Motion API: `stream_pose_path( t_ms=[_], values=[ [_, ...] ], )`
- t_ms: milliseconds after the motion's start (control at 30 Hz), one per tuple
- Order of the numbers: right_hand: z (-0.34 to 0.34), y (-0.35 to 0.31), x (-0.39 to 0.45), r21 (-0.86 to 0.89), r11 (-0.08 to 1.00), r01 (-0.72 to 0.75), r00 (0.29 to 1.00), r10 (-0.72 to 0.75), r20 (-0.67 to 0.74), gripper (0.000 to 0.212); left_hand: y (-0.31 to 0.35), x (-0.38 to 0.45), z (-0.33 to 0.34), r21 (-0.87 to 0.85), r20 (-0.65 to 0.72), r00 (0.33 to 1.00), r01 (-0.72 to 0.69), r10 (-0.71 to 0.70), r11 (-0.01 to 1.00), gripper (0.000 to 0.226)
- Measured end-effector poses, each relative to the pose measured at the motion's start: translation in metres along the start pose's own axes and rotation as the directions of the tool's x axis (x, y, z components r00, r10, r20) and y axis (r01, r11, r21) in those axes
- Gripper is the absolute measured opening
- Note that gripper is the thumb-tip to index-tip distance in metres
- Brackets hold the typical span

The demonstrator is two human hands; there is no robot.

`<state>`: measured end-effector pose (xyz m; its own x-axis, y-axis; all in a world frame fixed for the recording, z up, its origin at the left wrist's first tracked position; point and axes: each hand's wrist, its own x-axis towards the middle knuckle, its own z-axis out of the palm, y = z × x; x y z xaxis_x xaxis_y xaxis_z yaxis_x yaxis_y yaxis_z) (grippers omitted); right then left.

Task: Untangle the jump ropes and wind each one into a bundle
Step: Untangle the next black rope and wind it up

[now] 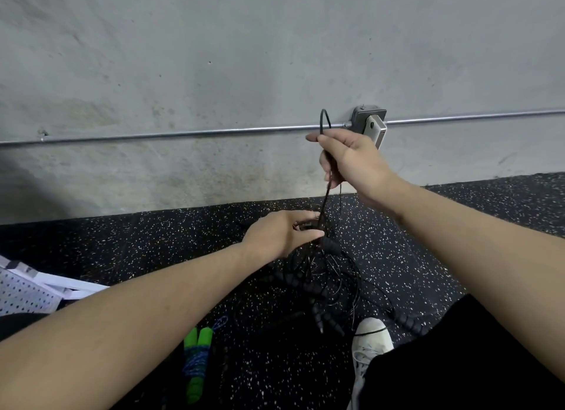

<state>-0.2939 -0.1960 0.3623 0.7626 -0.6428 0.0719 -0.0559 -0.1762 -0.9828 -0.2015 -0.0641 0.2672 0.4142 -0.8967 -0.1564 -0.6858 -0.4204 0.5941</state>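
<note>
A tangle of black jump ropes (321, 281) hangs and spreads over the speckled floor, with thin cords and ribbed black handles. My right hand (348, 159) is raised and grips a black cord whose loop sticks up above the fist. The cord runs down taut to my left hand (284, 232), which grips the tangle's top strands. A blue rope wound around green handles (197, 360) lies as a bundle on the floor at lower left.
A concrete wall carries a metal conduit (183, 133) and a junction box (370, 124) just behind my right hand. A white perforated board (27, 290) lies at the left edge. My white shoe (370, 339) and black-clad leg are at lower right.
</note>
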Motion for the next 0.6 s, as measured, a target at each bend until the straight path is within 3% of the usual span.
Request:
stream_pose_path(
  t_ms=[100,200,267,367,467,533,600],
  values=[
    [0.006,-0.005,-0.003,0.049,0.998,-0.047,0.997,0.044,0.06,0.025,0.002,0.0,0.003,-0.055,-0.027,1.0,-0.01,0.009,0.998,0.041],
    [0.001,-0.006,0.0,0.168,0.955,-0.244,0.967,0.228,0.112,0.036,0.003,0.0,0.003,-0.343,-0.054,0.995,0.063,-0.087,0.937,0.035],
    [-0.005,0.002,-0.002,0.048,0.928,-0.368,0.914,0.352,0.2,0.037,0.005,0.001,-0.004,-0.518,-0.073,0.985,0.097,-0.157,0.85,0.025],
    [-0.011,0.02,-0.011,-0.384,0.88,-0.28,0.864,0.405,0.298,0.023,0.012,-0.002,-0.015,-0.667,-0.083,0.982,0.074,-0.172,0.742,0.016],
    [-0.013,0.028,-0.011,-0.381,0.894,-0.235,0.872,0.367,0.324,0.019,0.019,-0.004,-0.024,-0.78,-0.098,0.976,0.047,-0.196,0.624,0.02],
    [-0.015,0.029,-0.01,-0.358,0.898,-0.254,0.853,0.383,0.355,0.028,0.023,-0.004,-0.03,-0.802,-0.103,0.975,0.035,-0.196,0.596,0.017],
    [-0.016,0.031,-0.01,-0.447,0.875,-0.186,0.852,0.371,0.37,0.027,0.028,-0.004,-0.035,-0.806,-0.109,0.977,0.02,-0.182,0.592,0.016]
  ],
)
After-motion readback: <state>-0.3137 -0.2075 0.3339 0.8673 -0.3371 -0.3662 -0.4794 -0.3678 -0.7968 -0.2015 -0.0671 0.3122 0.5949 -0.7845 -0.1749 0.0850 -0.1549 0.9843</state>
